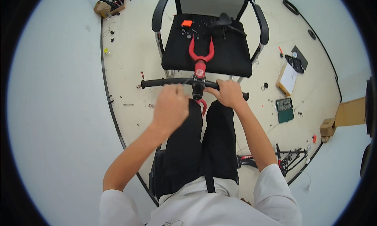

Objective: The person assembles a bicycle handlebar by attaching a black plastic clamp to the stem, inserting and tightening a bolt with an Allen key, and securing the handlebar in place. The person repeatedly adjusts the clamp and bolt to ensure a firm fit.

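A black bicycle handlebar [158, 82] lies across in front of my knees, clamped in a black stem [198, 88]. The stem joins a red fork [201, 58], whose prongs rest on the black chair seat. My right hand [229, 93] is wrapped round the bar just right of the stem, thumb toward the clamp. On the other side, my left hand [171, 107] is closed in front of the bar. A thin metal tool [187, 81] shows between it and the stem; its exact kind is hard to make out, and the fingers hide most of it.
On the chair [178, 57] lie a black saddle [223, 21], an orange box [186, 23] and several small parts. To the right on the floor are a green tool case [285, 115], a white-topped box [287, 80] and a black bicycle frame [288, 159]. A carton [110, 8] stands far left.
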Demonstrator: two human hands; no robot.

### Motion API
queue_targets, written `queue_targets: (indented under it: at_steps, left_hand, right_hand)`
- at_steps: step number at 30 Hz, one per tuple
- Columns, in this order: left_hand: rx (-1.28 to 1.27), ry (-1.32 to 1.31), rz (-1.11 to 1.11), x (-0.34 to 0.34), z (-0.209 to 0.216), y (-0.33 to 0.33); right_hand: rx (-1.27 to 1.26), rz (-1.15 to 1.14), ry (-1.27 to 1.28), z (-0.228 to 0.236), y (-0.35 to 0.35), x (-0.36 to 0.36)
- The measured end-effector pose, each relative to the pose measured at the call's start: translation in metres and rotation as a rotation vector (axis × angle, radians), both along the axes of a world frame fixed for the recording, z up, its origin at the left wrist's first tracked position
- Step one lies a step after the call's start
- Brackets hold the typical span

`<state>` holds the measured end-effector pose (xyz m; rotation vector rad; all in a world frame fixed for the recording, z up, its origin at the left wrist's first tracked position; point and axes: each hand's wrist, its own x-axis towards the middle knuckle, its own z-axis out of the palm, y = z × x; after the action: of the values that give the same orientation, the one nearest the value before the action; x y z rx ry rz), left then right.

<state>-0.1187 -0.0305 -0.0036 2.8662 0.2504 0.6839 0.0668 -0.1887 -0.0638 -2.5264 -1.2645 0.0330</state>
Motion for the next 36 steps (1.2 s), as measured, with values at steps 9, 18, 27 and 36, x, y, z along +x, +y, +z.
queue_targets:
  at_steps: [9, 18, 27, 36]
  left_hand:
    - [0.209, 0.118, -0.416, 0.081, 0.002, -0.07]
    - [0.212, 0.453, -0.283, 0.154, -0.003, 0.032]
    - [-0.25, 0.17, -0.186, 0.055, -0.005, 0.074]
    - [-0.985, 0.179, -0.002, 0.026, -0.005, -0.002]
  right_hand:
    - [-0.118, 0.023, 0.084, -0.011, 0.001, 0.01]
    - [-0.021, -0.005, 0.128, 0.002, 0.002, 0.006]
    - [-0.004, 0.008, 0.102, -0.001, -0.011, 0.01]
    - [-0.072, -0.012, 0.161, 0.006, -0.008, 0.009]
